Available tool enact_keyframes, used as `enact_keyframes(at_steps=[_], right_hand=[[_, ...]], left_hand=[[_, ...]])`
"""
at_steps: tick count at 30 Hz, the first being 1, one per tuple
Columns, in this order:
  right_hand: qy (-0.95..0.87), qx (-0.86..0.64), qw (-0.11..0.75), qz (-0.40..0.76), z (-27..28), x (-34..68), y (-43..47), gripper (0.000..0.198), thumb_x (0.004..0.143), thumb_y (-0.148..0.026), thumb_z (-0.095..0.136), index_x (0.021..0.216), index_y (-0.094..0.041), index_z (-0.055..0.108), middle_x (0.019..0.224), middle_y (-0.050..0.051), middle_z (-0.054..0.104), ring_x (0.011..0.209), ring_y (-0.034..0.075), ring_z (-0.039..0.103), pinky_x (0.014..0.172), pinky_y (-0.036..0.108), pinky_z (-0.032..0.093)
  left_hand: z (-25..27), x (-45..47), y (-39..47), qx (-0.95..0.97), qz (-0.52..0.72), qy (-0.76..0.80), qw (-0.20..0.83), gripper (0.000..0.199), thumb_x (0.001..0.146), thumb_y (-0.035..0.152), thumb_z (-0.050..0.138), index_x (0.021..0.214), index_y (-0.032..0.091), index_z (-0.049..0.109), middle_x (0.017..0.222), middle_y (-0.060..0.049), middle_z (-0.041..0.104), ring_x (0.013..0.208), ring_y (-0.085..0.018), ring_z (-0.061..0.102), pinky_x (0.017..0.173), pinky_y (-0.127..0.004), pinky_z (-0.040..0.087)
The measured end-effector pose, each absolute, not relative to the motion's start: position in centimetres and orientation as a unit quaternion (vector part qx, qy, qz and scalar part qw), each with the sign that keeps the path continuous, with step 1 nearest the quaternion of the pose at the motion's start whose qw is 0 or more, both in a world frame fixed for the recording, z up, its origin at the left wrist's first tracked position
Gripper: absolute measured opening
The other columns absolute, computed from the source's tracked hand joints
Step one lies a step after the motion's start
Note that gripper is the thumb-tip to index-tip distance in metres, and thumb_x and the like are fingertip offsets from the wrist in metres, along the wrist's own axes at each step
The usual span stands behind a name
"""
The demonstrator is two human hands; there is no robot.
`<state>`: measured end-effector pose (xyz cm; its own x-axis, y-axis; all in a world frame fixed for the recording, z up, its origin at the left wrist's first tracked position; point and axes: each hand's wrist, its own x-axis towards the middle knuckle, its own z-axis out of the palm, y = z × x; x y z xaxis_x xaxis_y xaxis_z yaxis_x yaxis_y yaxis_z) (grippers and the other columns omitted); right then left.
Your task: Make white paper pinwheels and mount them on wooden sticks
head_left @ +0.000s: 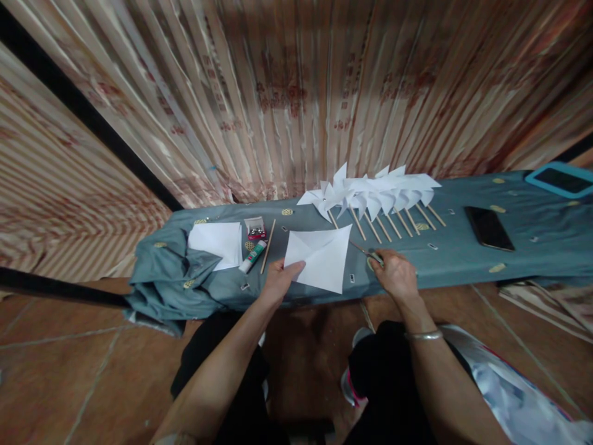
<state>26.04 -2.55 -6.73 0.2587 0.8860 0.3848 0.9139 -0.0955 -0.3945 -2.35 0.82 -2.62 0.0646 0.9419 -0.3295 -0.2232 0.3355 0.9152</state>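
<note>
A square of white paper (322, 262) with diagonal creases is pinched at its left edge by my left hand (280, 276), thumb on top. My right hand (396, 272) is closed around a pair of scissors (370, 253), whose blades point left toward the paper's right side. Whether the blades touch the paper I cannot tell. Behind the sheet lies a row of white paper pinwheels (370, 191) on wooden sticks. Left of my left hand are a loose wooden stick (267, 246), a green and white glue tube (253, 256) and a small open box of metal pins (256, 230).
A stack of white paper (215, 243) lies at the left on the grey-green cloth (463, 266), partly under a fold. On the right are a dark phone (490, 228) and a blue-framed tablet (563, 180). A patterned curtain (296, 93) hangs behind; a plastic bag (509, 389) is on the floor.
</note>
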Motion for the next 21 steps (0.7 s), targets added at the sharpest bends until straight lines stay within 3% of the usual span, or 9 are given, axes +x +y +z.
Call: enact_keyframes(at_steps=[14, 17, 21], right_hand=[[-0.606, -0.772, 0.190, 0.023, -5.5, 26.6, -3.7, 0.029, 0.081, -0.030, 0.057, 0.103, -0.017, 0.071, 0.090, 0.019, 0.075, 0.085, 0.037, 0.071, 0.077, 0.050, 0.053], [-0.577, -0.751, 0.300, 0.108, -5.2, 26.7, -3.9, 0.026, 0.079, -0.039, 0.062, 0.097, -0.023, 0.072, 0.088, 0.012, 0.077, 0.082, 0.031, 0.072, 0.073, 0.045, 0.055], [-0.476, -0.644, 0.486, 0.349, -4.1, 25.9, -4.1, 0.041, 0.066, -0.051, 0.077, 0.094, -0.022, 0.071, 0.086, 0.008, 0.078, 0.077, 0.025, 0.073, 0.058, 0.032, 0.054]], left_hand=[[-3.0, -4.0, 4.6, 0.453, 0.497, 0.548, 0.496, 0.035, 0.054, 0.037, 0.083, 0.076, 0.010, 0.076, 0.066, -0.004, 0.072, 0.057, -0.016, 0.061, 0.054, -0.025, 0.048], [-2.8, -4.6, 5.1, 0.453, 0.505, 0.555, 0.481, 0.035, 0.057, 0.035, 0.082, 0.081, 0.010, 0.077, 0.070, -0.005, 0.074, 0.060, -0.017, 0.064, 0.056, -0.026, 0.048], [-2.3, -5.3, 5.3, 0.484, 0.509, 0.555, 0.447, 0.034, 0.062, 0.036, 0.079, 0.086, 0.011, 0.078, 0.077, -0.006, 0.076, 0.069, -0.021, 0.068, 0.062, -0.029, 0.051]])
